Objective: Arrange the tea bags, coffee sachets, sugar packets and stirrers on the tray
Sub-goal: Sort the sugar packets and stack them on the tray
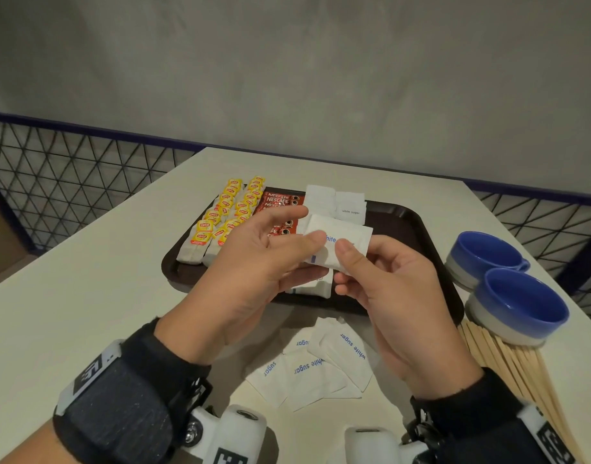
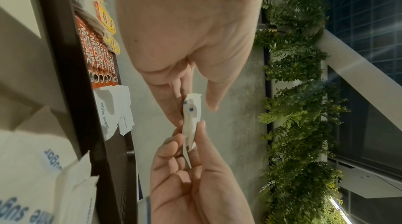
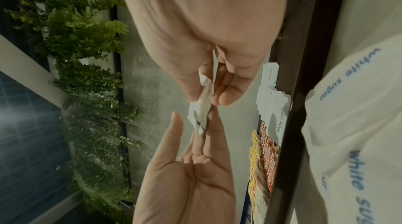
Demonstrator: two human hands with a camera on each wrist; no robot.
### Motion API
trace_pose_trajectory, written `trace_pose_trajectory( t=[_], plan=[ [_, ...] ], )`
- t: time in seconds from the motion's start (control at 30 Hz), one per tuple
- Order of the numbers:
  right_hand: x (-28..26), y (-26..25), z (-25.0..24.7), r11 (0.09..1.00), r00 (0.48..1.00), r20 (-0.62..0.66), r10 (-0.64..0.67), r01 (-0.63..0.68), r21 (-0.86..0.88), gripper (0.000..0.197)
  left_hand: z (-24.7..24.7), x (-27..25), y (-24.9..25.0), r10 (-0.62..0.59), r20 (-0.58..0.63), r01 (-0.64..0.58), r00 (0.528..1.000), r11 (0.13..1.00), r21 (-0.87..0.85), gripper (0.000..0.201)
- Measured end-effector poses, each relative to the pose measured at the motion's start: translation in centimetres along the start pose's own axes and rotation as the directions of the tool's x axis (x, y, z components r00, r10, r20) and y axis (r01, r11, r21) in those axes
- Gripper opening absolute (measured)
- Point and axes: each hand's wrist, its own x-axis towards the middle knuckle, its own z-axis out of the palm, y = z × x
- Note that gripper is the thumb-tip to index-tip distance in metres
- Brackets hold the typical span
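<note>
White sugar packets (image 1: 337, 241) — "white sugar" | pinched by left hand (image 1: 254, 262), right hand (image 1: 388, 296) | Nescafé sachets (image 1: 279, 204) — tray (image 1: 421, 229)

Matt white paper sugar packets (image 1: 337, 241) are seen over a smooth dark plastic tray (image 1: 418, 229). Pale wooden stirrers (image 1: 508, 360), glossy glazed blue cups (image 1: 518, 306) and a matt table (image 1: 86, 296) are shown.
</note>
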Motion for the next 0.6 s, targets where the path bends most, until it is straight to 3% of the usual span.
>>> trace_pose_trajectory(
  t=[0.37, 0.6],
  plan=[
    [-0.2, -0.2, 0.2, 0.996, 0.999, -0.015, -0.040, 0.039, -0.074, 0.013, -0.3, 0.1, -0.2, -0.015, 0.009, 0.014, 1.000, 0.999, 0.028, 0.060],
    [-0.2, -1.2, -0.2, 0.984, 1.000, 0.003, -0.005, 0.005, -0.177, 0.009, -0.2, 0.0, -0.1, -0.022, 0.009, 0.021, 1.000, 0.998, 0.053, 0.051]
  ],
)
